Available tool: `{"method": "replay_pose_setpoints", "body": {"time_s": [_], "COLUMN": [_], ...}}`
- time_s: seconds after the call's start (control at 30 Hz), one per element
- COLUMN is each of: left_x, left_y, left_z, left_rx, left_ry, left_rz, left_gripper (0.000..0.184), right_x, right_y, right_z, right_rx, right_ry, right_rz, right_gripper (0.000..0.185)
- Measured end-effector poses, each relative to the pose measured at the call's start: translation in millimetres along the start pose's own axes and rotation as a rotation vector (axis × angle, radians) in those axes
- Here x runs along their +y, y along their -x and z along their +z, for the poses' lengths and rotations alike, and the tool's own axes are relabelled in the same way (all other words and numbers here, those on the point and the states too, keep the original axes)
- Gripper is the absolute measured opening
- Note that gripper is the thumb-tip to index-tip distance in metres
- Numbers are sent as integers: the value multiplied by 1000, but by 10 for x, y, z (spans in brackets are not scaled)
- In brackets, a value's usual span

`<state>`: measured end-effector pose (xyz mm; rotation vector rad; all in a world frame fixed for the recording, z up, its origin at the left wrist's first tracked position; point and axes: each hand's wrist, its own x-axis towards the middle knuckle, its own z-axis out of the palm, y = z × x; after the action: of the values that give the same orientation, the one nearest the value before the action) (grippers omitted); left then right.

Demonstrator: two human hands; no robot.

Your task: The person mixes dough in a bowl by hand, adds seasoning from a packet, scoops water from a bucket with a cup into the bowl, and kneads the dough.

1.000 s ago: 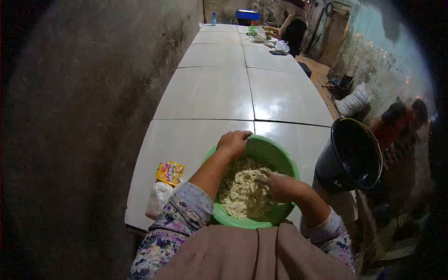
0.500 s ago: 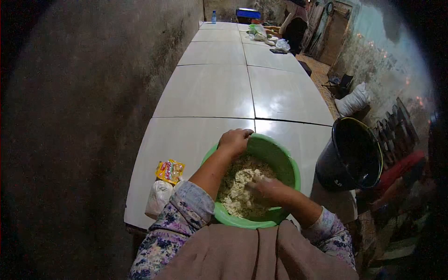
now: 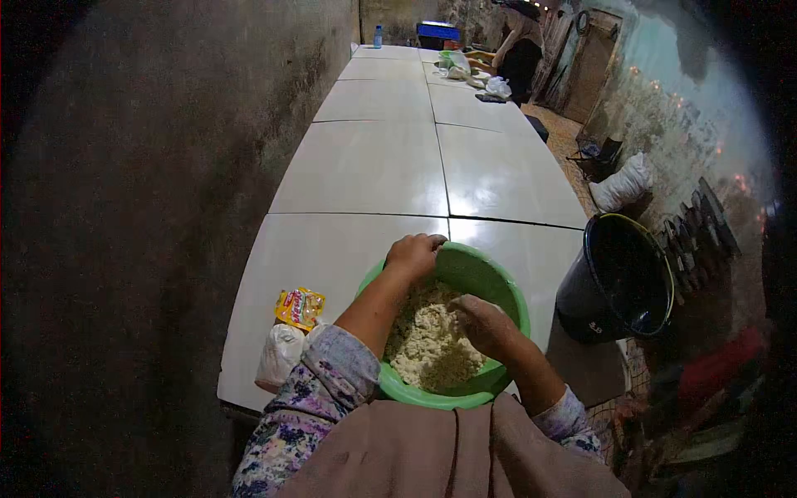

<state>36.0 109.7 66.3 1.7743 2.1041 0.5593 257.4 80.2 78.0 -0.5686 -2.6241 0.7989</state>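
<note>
A green plastic basin [image 3: 508, 290] stands on the white tabletop close to my body. Pale, crumbly dough [image 3: 433, 344] lies in its bottom. My left hand [image 3: 413, 254] grips the far left rim, its fingers closed over the edge. Inside the basin, my right hand [image 3: 486, 325] is above the dough's right side with its fingers curled together and dusted with flour. Whether any dough is inside that hand is hidden. Left of the basin lie a yellow packet [image 3: 300, 308] and a white plastic bag [image 3: 281, 355], both near my left forearm.
A black bucket [image 3: 588, 290] stands at the table's right side. The long tiled table [image 3: 357, 170] runs away from me along the left wall. At its far end are a blue crate [image 3: 437, 33], a bottle [image 3: 378, 36], bags and another person [image 3: 521, 62]. A white sack [image 3: 621, 183] sits right.
My right hand has lifted slightly from the dough, and more of the dough shows. My left hand stays on the rim. The view has shifted a little, and the far person stands more upright.
</note>
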Motion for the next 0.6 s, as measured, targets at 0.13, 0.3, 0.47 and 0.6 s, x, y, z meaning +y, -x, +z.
{"method": "replay_pose_setpoints", "body": {"time_s": [0.13,0.3,0.47,0.6], "left_x": [-32,-30,97,48], "left_y": [-3,-19,76,41], "left_z": [50,69,-103,-23], "left_rx": [58,51,-56,8], "left_ry": [11,-10,2,31], "left_rz": [13,2,-70,-23], "left_gripper": [30,31,32,31], "right_x": [-37,27,-48,236], "right_y": [-4,9,18,12], "right_z": [-64,-73,18,179], "right_rx": [-40,-86,-452,-468], "right_ry": [132,-120,395,195], "right_rz": [101,89,214,158], "right_gripper": [17,32,54,49]}}
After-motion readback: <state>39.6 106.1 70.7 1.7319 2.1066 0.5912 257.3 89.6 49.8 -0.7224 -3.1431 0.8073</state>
